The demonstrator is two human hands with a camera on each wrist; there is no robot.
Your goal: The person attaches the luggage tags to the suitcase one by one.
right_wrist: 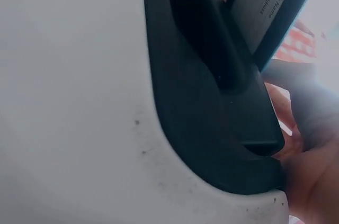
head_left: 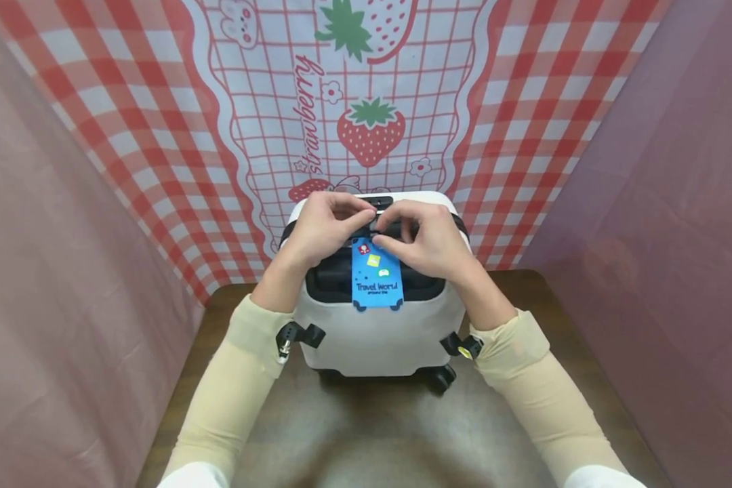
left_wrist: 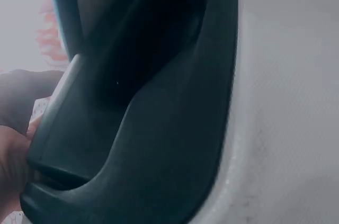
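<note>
A white suitcase [head_left: 381, 342] with a black handle [left_wrist: 74, 123] stands upright on the table. Over the handle hangs a blue luggage tag [head_left: 377, 274] printed "Travel World"; its back, with name and address lines, faces the right wrist camera. The left hand [head_left: 324, 227] pinches the tag's strap between thumb and fingertips above the handle. Close beside it, the right hand [head_left: 428, 234] pinches the strap just over the tag's top edge, thumb below. Fingertips hide most of the strap and its fastening. Both wrist views show the handle's underside, with each hand only partly visible.
The wooden table [head_left: 250, 434] extends towards the person. A strawberry-print checked cloth [head_left: 372, 81] hangs right behind the suitcase, with pinkish curtains [head_left: 616, 224] on both sides. A black wheel [head_left: 442, 378] shows under the suitcase. Behind the fingers sits a small black lock [head_left: 379, 201].
</note>
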